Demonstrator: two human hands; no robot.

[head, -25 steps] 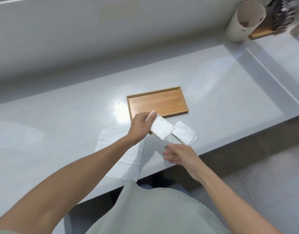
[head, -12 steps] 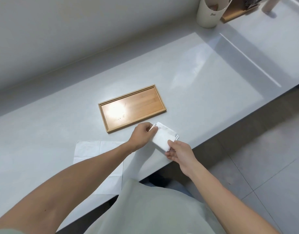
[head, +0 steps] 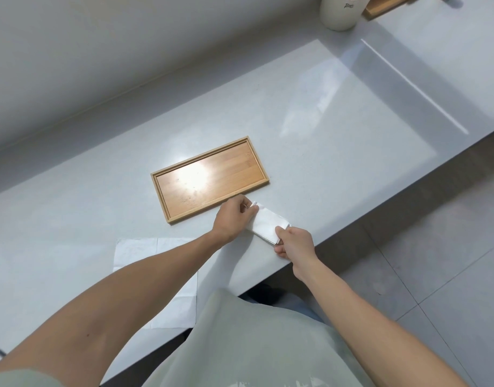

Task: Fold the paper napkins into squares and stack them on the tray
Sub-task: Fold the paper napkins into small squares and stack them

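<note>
1. Left hand point(head: 231, 219): fingers pinched on the far end of the folded napkins point(head: 268, 225), knuckles up, just short of the tray's near rim.
2. Right hand point(head: 294, 241): thumb on top, fingers curled under the near end. Both hands grip the same bundle, one at each end.
3. Napkins sit between the hands, low over the counter point(head: 338, 129) near its front edge; resting or lifted, cannot tell. Layered edges show by the right thumb, so likely more than one.
4. Handling, as judged: very light, limp, tears easily, and layers slide on each other. Pinch through all layers at opposite ends, close to the edges; a one-end hold would let it droop and fan open.
5. Long axis runs hand to hand, left-far to right-near, roughly parallel to the tray's long side.
6. Tray point(head: 167, 196): just beyond the left hand, bare wood, nothing stacked yet.
7. Flat napkin point(head: 137, 247): unfolded, under the left forearm, nearer the body.
</note>
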